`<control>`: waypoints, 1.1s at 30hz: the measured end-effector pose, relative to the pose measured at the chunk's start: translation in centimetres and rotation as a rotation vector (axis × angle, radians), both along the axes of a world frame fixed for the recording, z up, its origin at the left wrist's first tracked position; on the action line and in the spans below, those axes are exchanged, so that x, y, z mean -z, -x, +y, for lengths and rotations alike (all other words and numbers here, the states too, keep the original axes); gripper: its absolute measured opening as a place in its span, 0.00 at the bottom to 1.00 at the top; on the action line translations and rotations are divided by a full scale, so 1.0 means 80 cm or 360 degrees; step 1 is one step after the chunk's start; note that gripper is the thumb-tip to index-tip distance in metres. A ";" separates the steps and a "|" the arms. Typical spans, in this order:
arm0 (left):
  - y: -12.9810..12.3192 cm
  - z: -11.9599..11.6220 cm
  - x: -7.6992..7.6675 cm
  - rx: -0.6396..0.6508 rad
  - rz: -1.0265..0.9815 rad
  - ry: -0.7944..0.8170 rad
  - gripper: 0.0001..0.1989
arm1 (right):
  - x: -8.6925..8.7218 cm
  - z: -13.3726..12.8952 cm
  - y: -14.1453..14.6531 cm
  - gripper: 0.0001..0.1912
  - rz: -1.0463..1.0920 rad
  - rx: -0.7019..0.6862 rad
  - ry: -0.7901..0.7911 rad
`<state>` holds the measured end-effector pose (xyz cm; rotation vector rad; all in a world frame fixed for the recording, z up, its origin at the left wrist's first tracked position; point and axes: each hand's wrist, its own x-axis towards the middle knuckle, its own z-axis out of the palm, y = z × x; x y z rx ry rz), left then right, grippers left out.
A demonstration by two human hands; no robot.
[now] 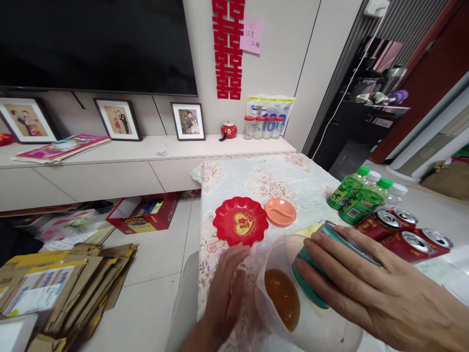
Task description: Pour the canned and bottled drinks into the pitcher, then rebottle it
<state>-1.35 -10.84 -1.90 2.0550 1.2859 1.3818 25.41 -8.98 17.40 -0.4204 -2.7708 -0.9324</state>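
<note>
Teal can (307,288), tilted above the cloudy bowl (315,333) at near right of the bench (238,178), right hand (370,278) clasped around it. Left hand (227,288) without load, loosely extended, just left of the bowl; better to steady the bowl with it, and tip slowly against splashing.

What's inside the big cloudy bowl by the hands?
Brownish-orange liquid sits in the cloudy bowl. The right hand and the teal item it holds hide part of the inside, so I can't tell what's behind them.
</note>
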 end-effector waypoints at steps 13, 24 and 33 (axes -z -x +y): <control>0.023 0.073 0.033 -0.0153 0.0964 -0.0107 0.14 | 0.006 -0.003 -0.004 0.25 0.0090 0.0032 -0.0016; 0.014 0.038 0.045 0.0048 0.0935 -0.0056 0.13 | 0.000 -0.004 -0.002 0.25 0.0132 0.0091 -0.0010; 0.029 0.037 0.025 -0.0090 0.0965 0.0027 0.24 | -0.011 0.026 -0.040 0.22 0.0644 0.0206 0.0501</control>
